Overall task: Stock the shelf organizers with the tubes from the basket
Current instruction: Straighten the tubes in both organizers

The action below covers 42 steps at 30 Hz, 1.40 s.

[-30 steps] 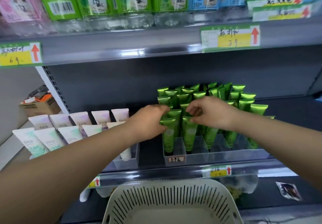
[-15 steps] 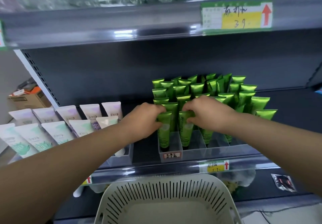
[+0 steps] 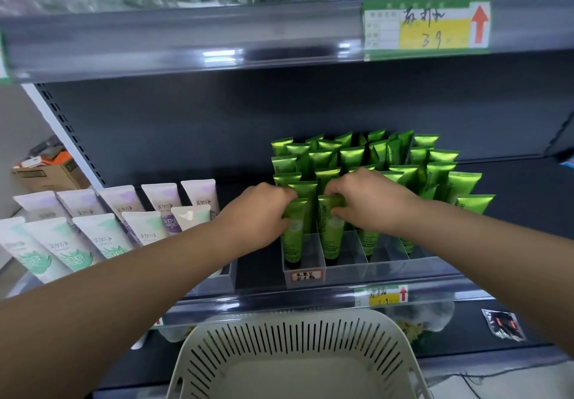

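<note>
- Head camera looks down both forearms to a dark store shelf (image 3: 512, 243), where the two hands meet at the front of a block of green tubes (image 3: 354, 156).
- Green tubes stand upright, caps down, in rows inside a clear divided organizer (image 3: 344, 269) on that shelf.
- Left hand (image 3: 264, 215) has its fingers curled round the upper part of the front-left tube (image 3: 293, 237), which stands in the organizer's front corner compartment.
- Right hand (image 3: 369, 203) pinches the top of the neighbouring tube (image 3: 332, 237) between thumb and fingers; that tube stands in the next compartment to the right.
- A pale slotted basket (image 3: 298, 336) sits low in the foreground, just below the shelf edge.
- White tubes (image 3: 102, 234) lean in rows on the left of the same shelf, apart from the green ones.
- A green and yellow price tag (image 3: 425, 25) hangs on the shelf edge above.
- A cardboard box (image 3: 46, 175) sits beyond the shelving at far left.
</note>
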### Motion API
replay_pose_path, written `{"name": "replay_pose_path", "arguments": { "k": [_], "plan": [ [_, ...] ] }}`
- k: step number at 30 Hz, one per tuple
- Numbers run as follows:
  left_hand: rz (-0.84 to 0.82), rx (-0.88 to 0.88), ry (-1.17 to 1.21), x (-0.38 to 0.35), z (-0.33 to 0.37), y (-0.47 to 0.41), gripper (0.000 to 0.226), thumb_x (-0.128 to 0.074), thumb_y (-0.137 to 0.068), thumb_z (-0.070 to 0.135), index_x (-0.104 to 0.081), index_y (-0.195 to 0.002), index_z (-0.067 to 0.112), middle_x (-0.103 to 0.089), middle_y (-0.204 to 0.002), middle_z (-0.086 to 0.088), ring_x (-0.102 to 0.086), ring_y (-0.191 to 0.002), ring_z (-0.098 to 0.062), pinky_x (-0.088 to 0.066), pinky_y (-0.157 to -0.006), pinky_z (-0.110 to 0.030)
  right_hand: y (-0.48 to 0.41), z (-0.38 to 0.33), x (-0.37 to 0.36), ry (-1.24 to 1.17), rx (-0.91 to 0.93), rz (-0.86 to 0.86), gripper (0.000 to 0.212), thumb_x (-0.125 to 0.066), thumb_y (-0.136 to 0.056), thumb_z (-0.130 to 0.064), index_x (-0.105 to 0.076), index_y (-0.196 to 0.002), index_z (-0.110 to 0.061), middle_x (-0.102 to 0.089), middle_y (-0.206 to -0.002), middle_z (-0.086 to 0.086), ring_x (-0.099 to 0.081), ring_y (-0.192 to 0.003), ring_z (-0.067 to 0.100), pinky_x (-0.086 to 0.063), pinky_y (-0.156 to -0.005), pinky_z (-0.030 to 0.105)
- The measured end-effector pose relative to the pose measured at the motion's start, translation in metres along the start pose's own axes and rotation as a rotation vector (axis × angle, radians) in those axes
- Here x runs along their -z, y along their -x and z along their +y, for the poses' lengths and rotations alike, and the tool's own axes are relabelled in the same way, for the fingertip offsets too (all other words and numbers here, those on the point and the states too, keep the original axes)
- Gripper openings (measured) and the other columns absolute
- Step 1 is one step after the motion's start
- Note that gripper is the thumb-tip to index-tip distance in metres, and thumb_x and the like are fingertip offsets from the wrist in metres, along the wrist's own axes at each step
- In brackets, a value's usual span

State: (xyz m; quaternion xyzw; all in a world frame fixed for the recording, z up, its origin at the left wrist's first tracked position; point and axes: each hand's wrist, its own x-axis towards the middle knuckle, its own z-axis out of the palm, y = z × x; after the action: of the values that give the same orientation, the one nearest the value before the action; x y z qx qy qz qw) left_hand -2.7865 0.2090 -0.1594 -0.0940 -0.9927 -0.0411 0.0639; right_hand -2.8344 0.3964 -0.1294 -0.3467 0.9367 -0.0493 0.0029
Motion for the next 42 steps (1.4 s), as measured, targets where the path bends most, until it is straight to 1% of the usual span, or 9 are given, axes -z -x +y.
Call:
{"name": "replay_pose_path", "arguments": {
  "k": [8,14,22,26,30,33,35,39,42],
  "plan": [
    [-0.008,0.002,0.003,0.001,0.001,0.003,0.025,-0.061,-0.086,0.025,-0.056,-0.108,0.014,-0.064,-0.093,-0.007,-0.060,-0.090,-0.028,-0.051,-0.073,-0.036,0.003,-0.001,-0.002,-0.004,-0.004,-0.038,0.047,-0.060,-0.089,-0.024,-0.048,-0.134,-0.022,-0.062,-0.115,0.009,-0.060,-0.095,0.024,-0.051,-0.079,0.033],
    [-0.010,-0.002,0.010,0.002,0.001,0.006,0.026,-0.060,-0.086,0.022,-0.056,-0.111,0.013,-0.065,-0.096,-0.008,-0.061,-0.093,-0.030,-0.051,-0.077,-0.038,0.002,0.002,-0.005,-0.063,-0.010,-0.022,0.048,-0.059,-0.091,-0.024,-0.045,-0.136,-0.021,-0.062,-0.113,0.008,-0.044,-0.074,0.014,-0.038,-0.069,0.024],
    [-0.003,-0.005,0.013,0.001,0.001,0.005,0.027,-0.060,-0.087,0.024,-0.056,-0.112,0.014,-0.065,-0.098,-0.007,-0.061,-0.093,-0.029,-0.051,-0.078,-0.039,0.002,0.002,-0.007,-0.033,-0.004,-0.008,0.049,-0.060,-0.089,-0.027,-0.046,-0.135,-0.021,-0.062,-0.095,0.005,-0.051,-0.078,0.017,-0.045,-0.069,0.027],
    [0.002,0.007,0.004,0.001,0.000,0.005,0.028,-0.060,-0.086,0.026,-0.056,-0.111,0.015,-0.065,-0.098,-0.006,-0.061,-0.093,-0.028,-0.051,-0.077,-0.038,0.003,-0.001,-0.006,-0.013,0.001,-0.019,0.052,-0.061,-0.088,-0.030,-0.044,-0.136,-0.022,-0.063,-0.106,0.005,-0.057,-0.087,0.021,-0.051,-0.075,0.032],
    [0.004,0.015,0.002,0.005,-0.001,0.006,0.033,-0.059,-0.085,0.028,-0.057,-0.116,0.015,-0.066,-0.102,-0.005,-0.062,-0.096,-0.026,-0.051,-0.079,-0.037,0.003,-0.002,-0.003,-0.051,0.007,-0.008,0.053,-0.062,-0.087,-0.034,-0.045,-0.136,-0.023,-0.063,-0.108,0.004,-0.048,-0.077,0.013,-0.045,-0.071,0.027],
    [0.015,0.062,0.035,0.012,-0.003,0.007,0.040,-0.057,-0.084,0.037,-0.057,-0.121,0.022,-0.067,-0.106,-0.003,-0.063,-0.097,-0.024,-0.053,-0.082,-0.036,0.002,-0.002,0.000,-0.116,0.016,0.039,0.051,-0.061,-0.085,-0.045,-0.051,-0.130,-0.024,-0.063,-0.118,-0.001,-0.059,-0.094,0.015,-0.050,-0.083,0.030],
    [0.053,0.103,0.067,0.018,-0.004,0.008,0.038,-0.052,-0.083,0.041,-0.060,-0.116,0.025,-0.069,-0.101,-0.001,-0.064,-0.095,-0.023,-0.054,-0.082,-0.036,0.000,-0.003,0.004,-0.167,0.013,0.089,0.047,-0.059,-0.085,-0.047,-0.055,-0.125,-0.022,-0.065,-0.115,-0.004,-0.061,-0.103,0.017,-0.051,-0.090,0.034],
    [0.130,0.177,0.060,0.035,-0.006,0.002,0.027,-0.050,-0.084,0.033,-0.064,-0.103,0.022,-0.070,-0.096,-0.001,-0.064,-0.091,-0.024,-0.053,-0.081,-0.033,-0.010,-0.005,0.012,-0.234,0.004,0.180,0.032,-0.058,-0.088,-0.038,-0.061,-0.114,-0.019,-0.066,-0.103,-0.002,-0.063,-0.094,0.016,-0.050,-0.082,0.027],
    [0.147,0.218,0.072,0.044,-0.013,-0.009,0.021,-0.054,-0.084,0.026,-0.063,-0.102,0.020,-0.069,-0.098,-0.003,-0.064,-0.093,-0.025,-0.053,-0.080,-0.034,-0.023,-0.008,0.015,-0.285,-0.020,0.185,0.025,-0.061,-0.088,-0.028,-0.062,-0.111,-0.017,-0.066,-0.102,-0.002,-0.060,-0.089,0.013,-0.040,-0.073,0.018]
  ]
}}
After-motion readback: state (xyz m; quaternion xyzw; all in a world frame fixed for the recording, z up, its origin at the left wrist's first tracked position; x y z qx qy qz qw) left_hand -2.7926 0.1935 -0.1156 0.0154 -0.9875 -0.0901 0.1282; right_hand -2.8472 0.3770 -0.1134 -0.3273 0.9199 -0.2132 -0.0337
